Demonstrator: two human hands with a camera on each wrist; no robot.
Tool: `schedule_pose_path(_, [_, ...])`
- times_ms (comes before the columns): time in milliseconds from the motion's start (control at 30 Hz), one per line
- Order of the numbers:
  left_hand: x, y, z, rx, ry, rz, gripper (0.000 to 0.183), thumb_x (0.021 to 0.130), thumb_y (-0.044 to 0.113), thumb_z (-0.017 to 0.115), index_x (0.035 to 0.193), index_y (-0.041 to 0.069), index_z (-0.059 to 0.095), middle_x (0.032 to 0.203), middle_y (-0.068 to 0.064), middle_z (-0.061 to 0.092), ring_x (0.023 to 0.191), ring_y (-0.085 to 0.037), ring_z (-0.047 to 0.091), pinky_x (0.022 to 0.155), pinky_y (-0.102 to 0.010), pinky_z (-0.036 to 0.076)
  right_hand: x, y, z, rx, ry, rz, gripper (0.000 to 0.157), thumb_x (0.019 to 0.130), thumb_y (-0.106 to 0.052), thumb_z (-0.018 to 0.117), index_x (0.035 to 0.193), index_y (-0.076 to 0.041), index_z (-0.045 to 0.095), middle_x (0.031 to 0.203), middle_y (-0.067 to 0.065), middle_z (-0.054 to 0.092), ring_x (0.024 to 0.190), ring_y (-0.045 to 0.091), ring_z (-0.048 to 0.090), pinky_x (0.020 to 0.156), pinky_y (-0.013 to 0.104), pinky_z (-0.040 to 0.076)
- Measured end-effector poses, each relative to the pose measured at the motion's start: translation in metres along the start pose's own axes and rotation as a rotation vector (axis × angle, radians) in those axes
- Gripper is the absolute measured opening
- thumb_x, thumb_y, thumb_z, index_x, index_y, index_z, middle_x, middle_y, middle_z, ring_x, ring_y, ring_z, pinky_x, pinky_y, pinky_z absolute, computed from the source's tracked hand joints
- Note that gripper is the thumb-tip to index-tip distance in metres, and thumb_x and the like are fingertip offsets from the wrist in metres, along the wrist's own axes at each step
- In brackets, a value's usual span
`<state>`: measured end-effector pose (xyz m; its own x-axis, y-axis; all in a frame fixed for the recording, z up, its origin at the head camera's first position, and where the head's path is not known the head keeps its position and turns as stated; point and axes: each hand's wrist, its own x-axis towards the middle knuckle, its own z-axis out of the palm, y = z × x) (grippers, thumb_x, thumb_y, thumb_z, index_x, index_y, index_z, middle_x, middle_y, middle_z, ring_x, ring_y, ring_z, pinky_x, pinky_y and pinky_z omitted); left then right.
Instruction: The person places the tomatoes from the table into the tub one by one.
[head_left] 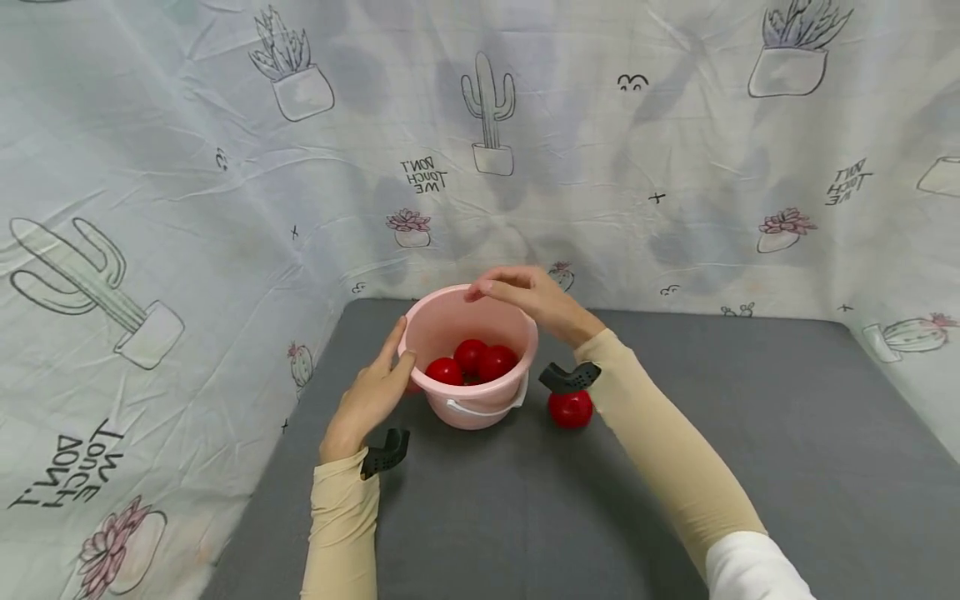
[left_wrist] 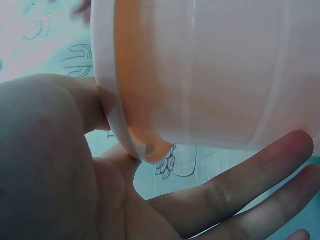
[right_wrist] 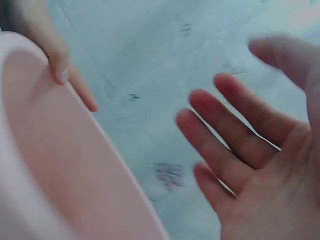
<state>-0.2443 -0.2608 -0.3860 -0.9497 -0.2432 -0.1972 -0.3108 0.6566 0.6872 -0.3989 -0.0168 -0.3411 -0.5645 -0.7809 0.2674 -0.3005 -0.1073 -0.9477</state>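
Note:
A pink bucket (head_left: pixel 480 407) with a white handle (head_left: pixel 487 412) stands on the grey table, and several red, round, apple-like things (head_left: pixel 497 363) lie inside it. My left hand (head_left: pixel 369 404) holds the bucket's left rim; in the left wrist view the thumb reaches over the rim and the other fingers (left_wrist: pixel 260 175) extend along the outer wall. My right hand (head_left: pixel 536 300) hovers by the far right rim. Its fingers (right_wrist: pixel 220 145) are loosely spread, with nothing in them, apart from the bucket in the right wrist view.
Another red round thing (head_left: pixel 572 409) lies on the table (head_left: pixel 720 433) right of the bucket, below my right wrist. A bit of red (head_left: pixel 414 387) shows between my left hand and the bucket. Patterned cloth (head_left: pixel 570 167) hangs behind and along the left side.

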Motion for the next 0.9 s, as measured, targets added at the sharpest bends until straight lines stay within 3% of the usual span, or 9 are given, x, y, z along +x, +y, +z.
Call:
schedule_pose_path(100, [0.0, 0.0, 0.0, 0.004, 0.006, 0.006, 0.059, 0.103, 0.057, 0.027, 0.154, 0.06, -0.003, 0.117, -0.007, 0.074, 0.132, -0.031, 0.057, 0.109, -0.075, 0.029, -0.034, -0.006, -0.021, -0.024, 0.11, -0.036, 0.03, 0.103, -0.029, 0.058, 0.116, -0.006, 0.072, 0.115, 0.004, 0.073, 0.118, 0.026, 0.062, 0.114, 0.051, 0.04])
schedule_pose_path(233, [-0.001, -0.001, 0.0, 0.006, 0.001, 0.012, 0.059, 0.104, 0.058, 0.027, 0.154, 0.059, -0.004, 0.117, -0.006, 0.074, 0.132, -0.031, 0.058, 0.109, -0.076, 0.028, -0.082, 0.0, -0.052, -0.036, 0.268, -0.059, 0.028, 0.104, -0.026, 0.056, 0.117, -0.004, 0.067, 0.115, 0.004, 0.071, 0.115, 0.021, 0.064, 0.11, 0.034, 0.043])
schedule_pose_path(300, [-0.001, 0.0, 0.001, 0.005, -0.003, 0.016, 0.059, 0.104, 0.058, 0.027, 0.155, 0.059, -0.004, 0.118, -0.006, 0.074, 0.133, -0.032, 0.057, 0.109, -0.076, 0.027, -0.104, 0.011, -0.065, -0.024, 0.352, -0.075, 0.029, 0.105, -0.025, 0.056, 0.118, -0.001, 0.065, 0.114, 0.004, 0.07, 0.113, 0.019, 0.065, 0.108, 0.03, 0.045])
schedule_pose_path(400, [-0.002, 0.001, 0.003, 0.001, -0.009, 0.022, 0.06, 0.103, 0.06, 0.027, 0.155, 0.058, -0.004, 0.121, -0.007, 0.073, 0.134, -0.033, 0.056, 0.109, -0.076, 0.028, -0.136, 0.03, -0.078, 0.013, 0.47, -0.074, 0.027, 0.105, -0.024, 0.056, 0.118, -0.002, 0.065, 0.11, 0.002, 0.069, 0.113, 0.016, 0.064, 0.114, 0.028, 0.038])
schedule_pose_path(500, [-0.003, 0.0, 0.002, -0.008, -0.009, 0.025, 0.061, 0.102, 0.064, 0.027, 0.155, 0.058, -0.004, 0.12, -0.007, 0.073, 0.137, -0.034, 0.054, 0.11, -0.076, 0.027, -0.161, 0.053, -0.083, 0.045, 0.564, -0.056, 0.027, 0.105, -0.025, 0.056, 0.119, -0.005, 0.065, 0.107, -0.001, 0.072, 0.114, 0.012, 0.063, 0.12, 0.029, 0.029])
schedule_pose_path(567, [-0.003, -0.001, 0.002, -0.011, -0.006, 0.029, 0.061, 0.102, 0.066, 0.026, 0.154, 0.059, -0.004, 0.122, -0.006, 0.072, 0.139, -0.034, 0.052, 0.11, -0.076, 0.027, -0.175, 0.068, -0.084, 0.07, 0.622, -0.069, 0.026, 0.105, -0.023, 0.055, 0.12, -0.004, 0.065, 0.104, -0.002, 0.073, 0.111, 0.011, 0.066, 0.12, 0.026, 0.03])
schedule_pose_path(767, [-0.003, 0.001, 0.002, -0.009, -0.008, 0.028, 0.061, 0.102, 0.065, 0.026, 0.155, 0.058, -0.004, 0.133, -0.008, 0.068, 0.141, -0.035, 0.049, 0.11, -0.077, 0.026, -0.197, 0.101, -0.082, 0.165, 0.912, -0.197, 0.023, 0.103, -0.013, 0.058, 0.112, 0.007, 0.065, 0.087, 0.005, 0.073, 0.083, 0.017, 0.071, 0.093, 0.024, 0.054])
schedule_pose_path(900, [-0.002, 0.002, 0.003, -0.007, -0.014, 0.024, 0.06, 0.103, 0.062, 0.027, 0.155, 0.058, -0.005, 0.134, -0.008, 0.068, 0.14, -0.036, 0.051, 0.109, -0.078, 0.027, -0.202, 0.115, -0.078, 0.185, 1.12, -0.18, 0.023, 0.1, -0.011, 0.063, 0.101, 0.012, 0.064, 0.075, 0.005, 0.07, 0.057, 0.016, 0.06, 0.065, 0.022, 0.054])
